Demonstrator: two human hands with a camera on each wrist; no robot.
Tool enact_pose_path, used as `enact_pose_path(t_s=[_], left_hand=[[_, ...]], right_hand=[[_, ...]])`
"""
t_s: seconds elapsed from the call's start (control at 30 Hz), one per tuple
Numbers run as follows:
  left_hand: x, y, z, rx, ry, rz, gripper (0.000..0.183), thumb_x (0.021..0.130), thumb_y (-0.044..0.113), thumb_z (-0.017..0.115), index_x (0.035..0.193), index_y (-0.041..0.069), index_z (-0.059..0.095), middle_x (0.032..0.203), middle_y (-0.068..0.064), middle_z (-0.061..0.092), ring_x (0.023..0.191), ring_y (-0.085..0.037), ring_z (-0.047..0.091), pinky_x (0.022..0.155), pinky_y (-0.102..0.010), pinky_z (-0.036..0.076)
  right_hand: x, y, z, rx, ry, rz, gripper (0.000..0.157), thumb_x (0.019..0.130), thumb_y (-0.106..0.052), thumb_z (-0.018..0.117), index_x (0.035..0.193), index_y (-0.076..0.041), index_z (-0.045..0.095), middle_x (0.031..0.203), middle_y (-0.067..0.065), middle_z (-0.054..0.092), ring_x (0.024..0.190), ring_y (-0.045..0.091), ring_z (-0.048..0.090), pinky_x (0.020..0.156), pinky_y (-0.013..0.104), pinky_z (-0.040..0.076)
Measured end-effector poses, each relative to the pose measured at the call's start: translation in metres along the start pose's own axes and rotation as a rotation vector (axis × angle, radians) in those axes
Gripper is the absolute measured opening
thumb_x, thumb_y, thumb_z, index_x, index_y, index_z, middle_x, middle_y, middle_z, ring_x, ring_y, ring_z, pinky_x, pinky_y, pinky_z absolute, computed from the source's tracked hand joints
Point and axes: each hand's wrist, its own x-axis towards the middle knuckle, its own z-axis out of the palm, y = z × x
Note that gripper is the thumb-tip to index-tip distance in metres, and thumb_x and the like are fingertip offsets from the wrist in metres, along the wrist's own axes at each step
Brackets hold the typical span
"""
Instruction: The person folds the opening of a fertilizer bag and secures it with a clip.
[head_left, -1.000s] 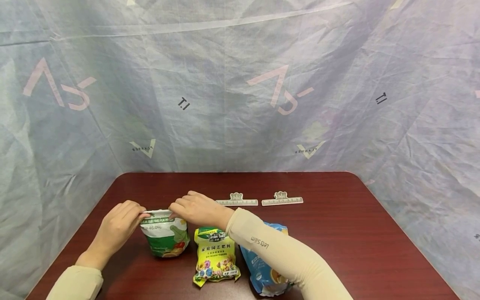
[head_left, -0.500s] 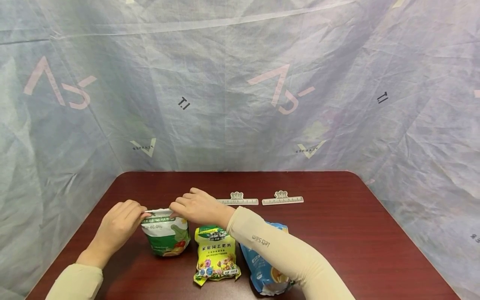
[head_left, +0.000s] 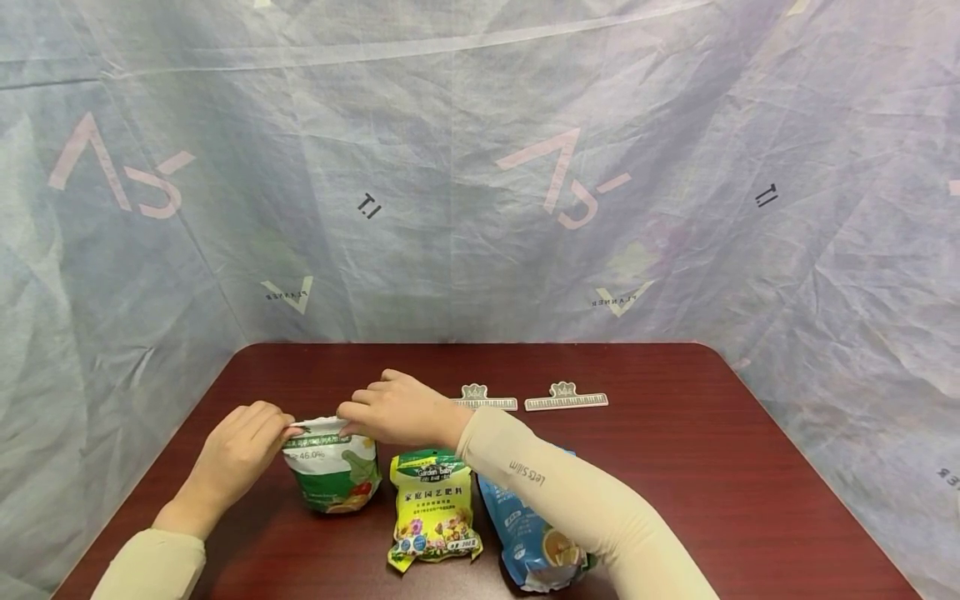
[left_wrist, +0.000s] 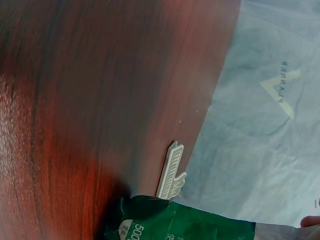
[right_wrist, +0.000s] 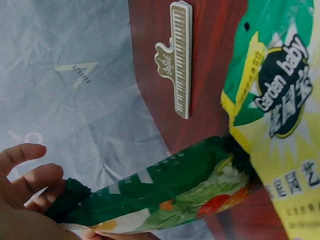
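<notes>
A green and white plastic bag [head_left: 330, 483] with vegetables printed on it stands at the left of the table, its top edge held up. My left hand [head_left: 236, 446] pinches its top left corner between thumb and fingers. At the top right corner my right hand [head_left: 401, 408] pinches the same edge. In the right wrist view, the bag [right_wrist: 165, 185] stretches away from the right hand [right_wrist: 25, 200], whose outer fingers are spread. Only a fingertip [left_wrist: 311, 221] shows at the edge of the left wrist view. Whether the bag's mouth is folded cannot be made out.
A yellow fertilizer bag [head_left: 433, 508] lies just right of the green one. Farther right, a blue bag [head_left: 525, 533] lies partly under the right forearm. Two piano-keyboard clips [head_left: 566, 400] lie near the back of the red-brown table [head_left: 675, 467]. Hanging cloth [head_left: 450, 167] encloses the back and sides.
The right hand and wrist have lifted slightly, and the wrist now covers more of the left clip. Both hands keep their pinch on the green and white bag.
</notes>
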Motion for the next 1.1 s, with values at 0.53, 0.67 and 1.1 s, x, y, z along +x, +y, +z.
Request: enact_pose_path(t_s=[0.53, 0.67, 1.1], left_hand=[[0.000, 0.003, -0.002, -0.002, -0.008, -0.006, 0.039, 0.098, 0.025, 0.044, 0.074, -0.004, 0.056, 0.068, -0.007, 0.053, 0.059, -0.021, 0.050, 0.049, -0.030, 0.034], [0.001, 0.003, -0.002, -0.003, 0.006, -0.001, 0.040, 0.098, 0.025, 0.044, 0.072, -0.004, 0.056, 0.067, -0.007, 0.053, 0.058, -0.021, 0.049, 0.049, -0.029, 0.033], [-0.003, 0.005, 0.000, 0.001, 0.008, 0.002, 0.039, 0.097, 0.024, 0.044, 0.073, -0.004, 0.056, 0.067, -0.007, 0.053, 0.058, -0.022, 0.049, 0.049, -0.029, 0.033]], right_hand=[[-0.002, 0.022, 0.000, 0.351, -0.096, 0.234, 0.027, 0.098, -0.039, 0.037, 0.110, -0.024, 0.056, 0.101, -0.016, 0.058, 0.086, -0.003, 0.053, 0.075, 0.023, 0.039], [-0.005, 0.027, 0.005, 0.339, -0.060, 0.272, 0.025, 0.098, -0.037, 0.038, 0.108, -0.024, 0.057, 0.098, -0.015, 0.059, 0.083, -0.002, 0.053, 0.072, 0.023, 0.039], [-0.011, 0.031, 0.027, 0.239, -0.104, 0.318, 0.027, 0.098, -0.041, 0.035, 0.105, -0.025, 0.056, 0.090, -0.015, 0.055, 0.077, 0.000, 0.052, 0.067, 0.024, 0.037]])
